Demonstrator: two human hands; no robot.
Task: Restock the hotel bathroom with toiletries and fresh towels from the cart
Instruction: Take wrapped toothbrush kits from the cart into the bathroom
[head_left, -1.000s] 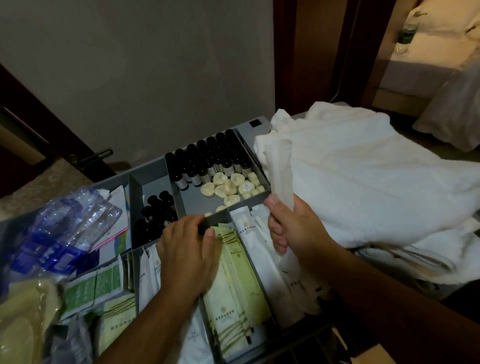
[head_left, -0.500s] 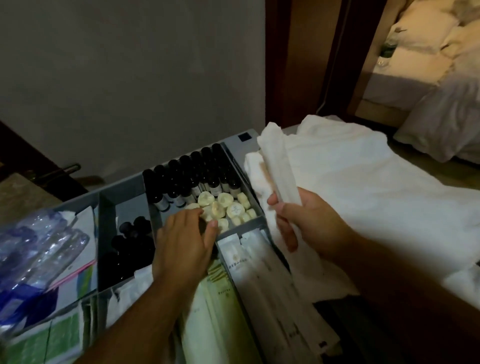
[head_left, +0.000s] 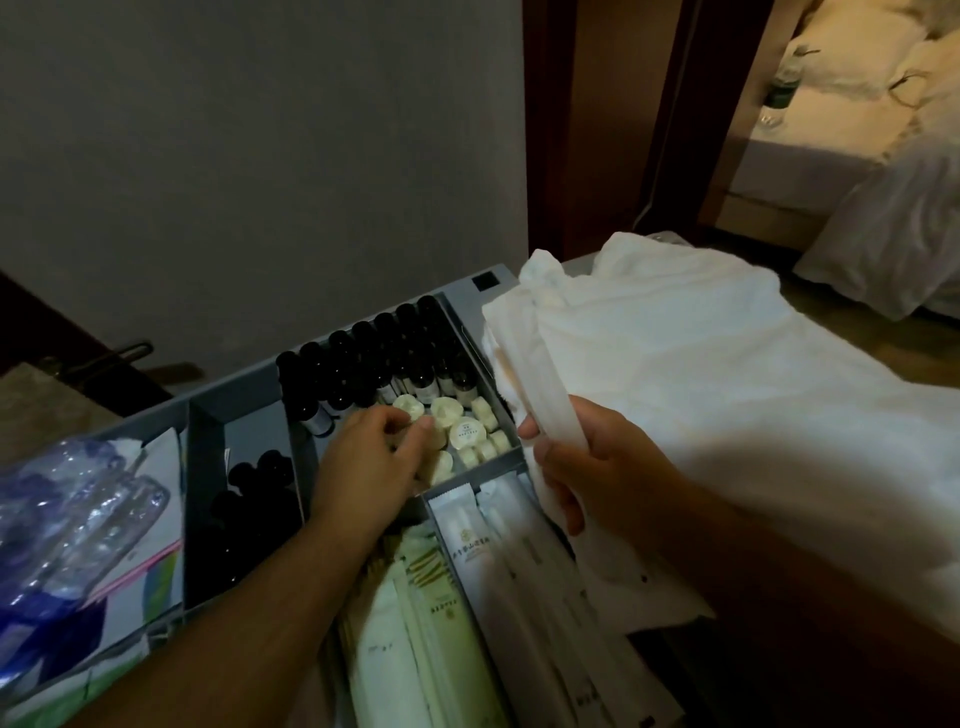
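Grey cart tray (head_left: 244, 382) | left hand (head_left: 371, 460) curled over round soaps (head_left: 464, 431), grip unclear | right hand (head_left: 597, 462) gripped long white packet (head_left: 550, 384)

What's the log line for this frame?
phase: picking toiletries | left hand: fingertips among round soaps in cart tray, grip unclear | right hand: grips white packet | towels: beside tray

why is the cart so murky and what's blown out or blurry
Head view: dim light leaves the tray and bottles in shadow; the towels and lit bed glare near white; the left hand at the soaps is slightly soft; glare flecks the plastic wrap; wide-angle tilts the doorframe.
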